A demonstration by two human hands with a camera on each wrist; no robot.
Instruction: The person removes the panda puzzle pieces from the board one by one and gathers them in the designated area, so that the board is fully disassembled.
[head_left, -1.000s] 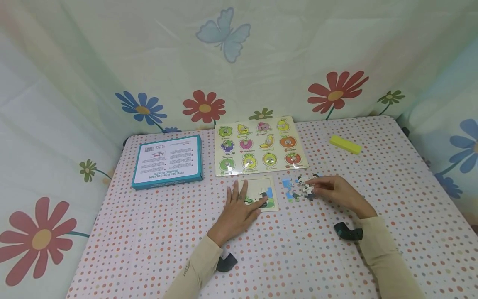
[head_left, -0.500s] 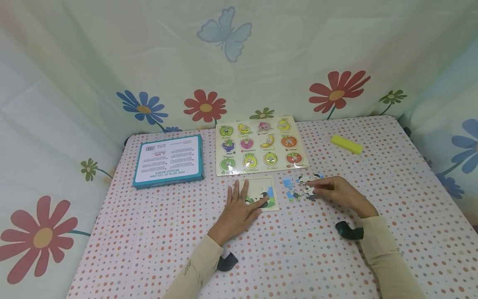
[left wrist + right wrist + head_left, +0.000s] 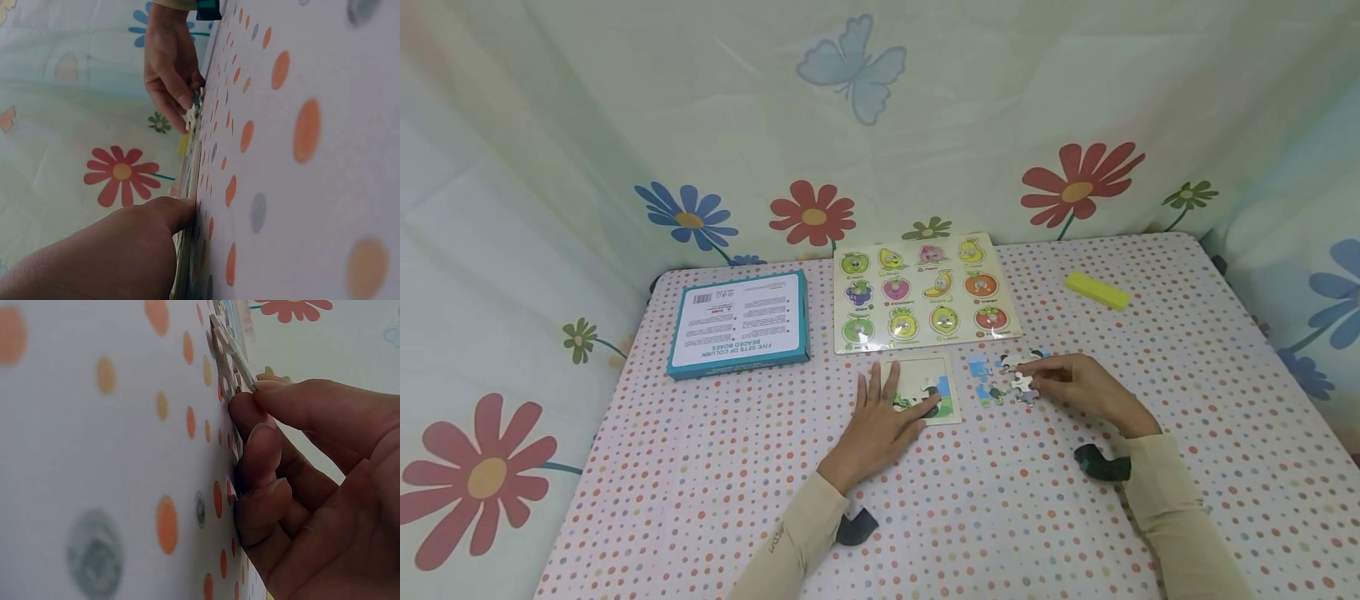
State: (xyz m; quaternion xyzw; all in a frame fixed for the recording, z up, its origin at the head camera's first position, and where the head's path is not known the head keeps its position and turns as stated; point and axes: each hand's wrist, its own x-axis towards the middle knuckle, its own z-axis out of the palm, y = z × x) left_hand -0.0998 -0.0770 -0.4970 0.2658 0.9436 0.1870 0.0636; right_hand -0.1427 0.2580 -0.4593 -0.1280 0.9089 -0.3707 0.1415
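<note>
My left hand [image 3: 876,433] lies with fingers spread on a small square puzzle tray [image 3: 953,392], partly hiding it. A few panda-picture pieces sit inside the tray along its lower and right side. To the right of it, my right hand [image 3: 1086,392] pinches a jigsaw piece [image 3: 1022,382] between thumb and fingertips, over several loose jigsaw pieces [image 3: 979,367]. In the right wrist view the pinched piece [image 3: 232,350] is tilted, one edge raised from the table. The left wrist view has my left thumb [image 3: 178,212] pressing at the tray's edge.
Behind the tray lies a fruit puzzle board [image 3: 925,296]. A teal-edged box [image 3: 737,325] is at the back left. A yellow block [image 3: 1097,290] lies at the back right. The table has a dotted cloth [image 3: 985,517], with a flowered curtain [image 3: 962,125] behind.
The piece at my right fingertips has tilted and shows a paler face than before. Both hands have otherwise stayed nearly in place.
</note>
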